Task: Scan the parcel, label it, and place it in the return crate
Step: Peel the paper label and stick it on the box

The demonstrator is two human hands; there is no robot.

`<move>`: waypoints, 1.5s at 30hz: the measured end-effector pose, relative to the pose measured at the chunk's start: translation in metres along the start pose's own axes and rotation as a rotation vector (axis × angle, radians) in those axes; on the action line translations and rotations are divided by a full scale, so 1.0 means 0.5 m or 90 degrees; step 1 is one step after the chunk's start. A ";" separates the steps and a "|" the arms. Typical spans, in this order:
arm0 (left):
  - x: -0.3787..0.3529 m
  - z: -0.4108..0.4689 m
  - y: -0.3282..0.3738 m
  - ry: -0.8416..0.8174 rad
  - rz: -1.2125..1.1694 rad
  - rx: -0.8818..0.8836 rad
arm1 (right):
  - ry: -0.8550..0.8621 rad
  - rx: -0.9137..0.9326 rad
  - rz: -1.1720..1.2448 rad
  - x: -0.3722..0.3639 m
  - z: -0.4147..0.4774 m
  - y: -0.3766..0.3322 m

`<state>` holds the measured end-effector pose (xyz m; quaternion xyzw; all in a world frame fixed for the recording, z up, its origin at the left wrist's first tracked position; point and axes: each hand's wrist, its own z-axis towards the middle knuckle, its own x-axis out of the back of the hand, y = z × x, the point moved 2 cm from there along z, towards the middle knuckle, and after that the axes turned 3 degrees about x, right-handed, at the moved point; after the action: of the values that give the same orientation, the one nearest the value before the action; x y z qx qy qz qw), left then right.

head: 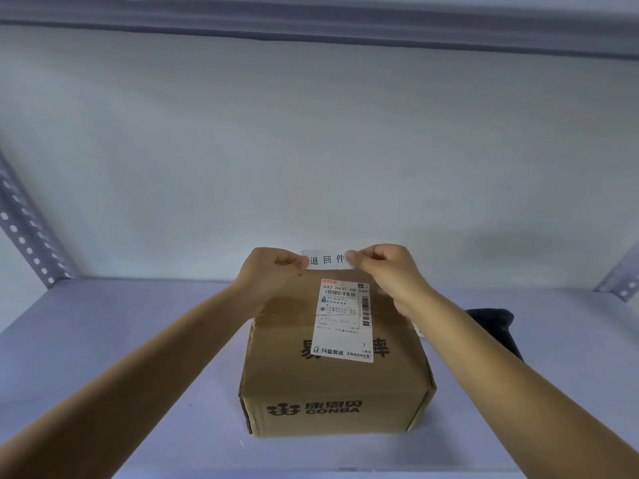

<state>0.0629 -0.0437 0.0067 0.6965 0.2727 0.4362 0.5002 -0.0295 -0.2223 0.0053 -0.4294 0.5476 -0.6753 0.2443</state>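
Head view, looking down and forward: a brown cardboard parcel (332,375) sits on a pale shelf (121,340), a little right of the middle and near the front edge. Its near face is printed with a dark logo and the word CONBA. A white shipping label (344,319) with barcodes is stuck across the top, straddling the taped seam, and it covers part of some large dark characters printed on the lid.

Both bare forearms reach in from the near corners. The hands meet above the far edge of the parcel and share a small white slip (328,260) printed with three black characters. The left hand (273,274) is curled closed, pinching the slip's left end between thumb and fingers. The right hand (387,271) is closed the same way on the right end. The slip is stretched flat between them, just beyond the shipping label; whether it touches the box I cannot tell.

Right of the parcel, partly behind the right forearm, a black object (494,323) lies on the shelf. Perforated metal uprights (24,233) stand at the far left and far right, against a plain pale wall.
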 end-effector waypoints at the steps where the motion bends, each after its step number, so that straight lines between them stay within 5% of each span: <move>1: -0.002 0.009 -0.001 0.019 0.015 0.006 | 0.010 -0.010 -0.017 -0.002 0.011 0.001; 13: -0.012 0.069 -0.017 0.083 0.228 0.005 | 0.034 -0.026 -0.370 -0.035 0.056 0.012; 32: -0.023 0.059 -0.008 0.088 0.345 -0.049 | 0.108 0.069 -0.460 -0.054 0.031 0.023; 37: -0.023 0.039 -0.016 0.092 0.410 -0.207 | 0.109 0.103 -0.494 -0.055 0.024 0.020; 40: -0.028 0.021 -0.033 0.050 0.527 -0.339 | 0.066 0.197 -0.577 -0.059 0.010 0.027; 45: -0.031 0.007 -0.054 -0.085 0.670 -0.318 | -0.124 0.238 -0.677 -0.073 -0.016 0.051</move>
<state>0.0605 -0.0484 -0.0241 0.6252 -0.2529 0.6323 0.3814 -0.0213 -0.1959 -0.0306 -0.6555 0.1023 -0.7482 -0.0077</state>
